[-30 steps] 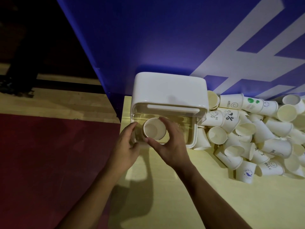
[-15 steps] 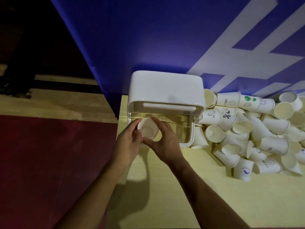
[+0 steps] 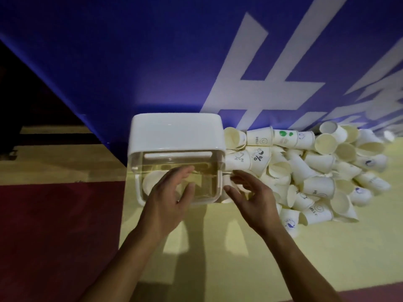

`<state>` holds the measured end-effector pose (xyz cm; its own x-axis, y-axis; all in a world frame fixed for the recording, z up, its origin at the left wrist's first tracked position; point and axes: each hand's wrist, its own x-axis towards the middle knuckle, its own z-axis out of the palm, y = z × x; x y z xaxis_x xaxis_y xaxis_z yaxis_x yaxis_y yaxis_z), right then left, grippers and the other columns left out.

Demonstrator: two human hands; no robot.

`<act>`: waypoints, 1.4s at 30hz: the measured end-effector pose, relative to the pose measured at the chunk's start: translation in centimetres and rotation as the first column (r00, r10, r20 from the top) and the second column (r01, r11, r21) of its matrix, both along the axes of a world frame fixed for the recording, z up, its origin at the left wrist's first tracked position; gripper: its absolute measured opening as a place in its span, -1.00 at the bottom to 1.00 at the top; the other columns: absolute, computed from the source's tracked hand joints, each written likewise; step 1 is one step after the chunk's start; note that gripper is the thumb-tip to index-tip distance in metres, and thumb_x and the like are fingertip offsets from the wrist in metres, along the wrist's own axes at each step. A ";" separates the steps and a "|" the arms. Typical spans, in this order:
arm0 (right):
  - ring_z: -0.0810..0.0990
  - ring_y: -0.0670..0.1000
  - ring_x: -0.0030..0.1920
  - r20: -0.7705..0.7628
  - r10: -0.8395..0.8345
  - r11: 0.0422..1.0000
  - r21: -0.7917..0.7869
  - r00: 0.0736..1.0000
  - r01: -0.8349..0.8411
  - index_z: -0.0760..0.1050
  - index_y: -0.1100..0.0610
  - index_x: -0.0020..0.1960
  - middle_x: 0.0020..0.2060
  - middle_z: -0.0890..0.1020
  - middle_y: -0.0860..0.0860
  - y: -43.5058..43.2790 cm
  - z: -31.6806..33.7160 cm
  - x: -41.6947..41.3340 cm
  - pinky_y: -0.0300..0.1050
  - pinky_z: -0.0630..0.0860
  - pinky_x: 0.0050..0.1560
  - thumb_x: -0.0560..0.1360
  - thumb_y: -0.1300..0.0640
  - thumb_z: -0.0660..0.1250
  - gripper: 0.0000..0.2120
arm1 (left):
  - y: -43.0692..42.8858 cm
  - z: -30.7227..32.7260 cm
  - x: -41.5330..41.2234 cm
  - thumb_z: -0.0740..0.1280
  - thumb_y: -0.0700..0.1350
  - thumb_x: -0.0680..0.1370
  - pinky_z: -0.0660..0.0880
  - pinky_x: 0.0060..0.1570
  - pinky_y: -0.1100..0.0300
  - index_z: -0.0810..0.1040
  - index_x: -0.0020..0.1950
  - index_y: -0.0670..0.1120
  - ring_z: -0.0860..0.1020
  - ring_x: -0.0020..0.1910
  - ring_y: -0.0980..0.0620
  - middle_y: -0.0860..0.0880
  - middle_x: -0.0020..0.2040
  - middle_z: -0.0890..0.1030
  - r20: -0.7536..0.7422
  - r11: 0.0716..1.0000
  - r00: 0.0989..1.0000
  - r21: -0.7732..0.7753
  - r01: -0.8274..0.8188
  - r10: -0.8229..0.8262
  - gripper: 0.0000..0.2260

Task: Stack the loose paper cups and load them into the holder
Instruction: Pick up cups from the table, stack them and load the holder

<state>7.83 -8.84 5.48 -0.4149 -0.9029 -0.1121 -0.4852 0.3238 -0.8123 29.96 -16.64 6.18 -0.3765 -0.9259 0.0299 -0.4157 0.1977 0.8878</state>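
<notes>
Blue banner [image 3: 130, 62], upper frame, white lettering. Yellow surface [image 3: 283, 258], lower right. Heap of loose paper cups [image 3: 316, 171], right of centre, tumbled and unstacked. Holder [image 3: 176, 131], centre, white lid over a clear body, touching the heap. Left hand [image 3: 168, 199], before the clear wall, fingers slack, empty. Right hand [image 3: 255, 199], just right of the holder, likewise spread and empty (turned toward the heap). Cup [image 3: 150, 182], lately pinched between both hands, now released inside the holder, lower left; most remain unloaded.
</notes>
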 end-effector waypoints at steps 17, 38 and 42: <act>0.65 -0.24 -0.02 -0.004 -0.215 0.975 0.054 0.977 0.215 0.61 -0.12 0.19 -0.09 0.72 -0.21 8.7 1.1 -23.4 -0.36 0.52 0.01 0.54 0.04 0.49 -0.76 | -2.7 -2.5 -32.4 0.49 0.12 0.51 0.34 0.43 0.05 0.25 0.60 0.07 0.30 0.54 0.01 0.06 0.60 0.28 0.659 0.731 0.559 -0.021 0.682 -0.503 -0.26; 0.35 0.16 0.47 -0.395 0.199 0.954 0.286 0.897 -0.085 0.33 0.02 0.55 0.41 0.51 -0.05 8.7 -7.2 -32.5 0.19 0.22 0.45 0.33 -0.01 0.62 -0.13 | -4.9 -4.8 -35.7 0.39 -0.37 0.51 0.54 0.04 0.03 0.08 0.60 0.14 0.32 0.41 -0.20 -0.01 0.66 -0.10 0.924 0.427 -0.047 0.220 0.877 -0.379 -0.18; 0.46 0.18 0.36 -0.343 0.145 0.968 0.242 0.928 -0.062 0.36 0.09 0.52 0.32 0.56 0.04 9.1 -7.2 -32.9 0.16 0.32 0.40 0.30 0.00 0.65 -0.13 | -5.5 -5.4 -35.1 0.41 -0.28 0.52 0.54 0.06 0.02 0.05 0.58 0.17 0.38 0.34 -0.16 -0.03 0.61 0.09 0.915 0.408 -0.022 0.201 0.890 -0.403 -0.20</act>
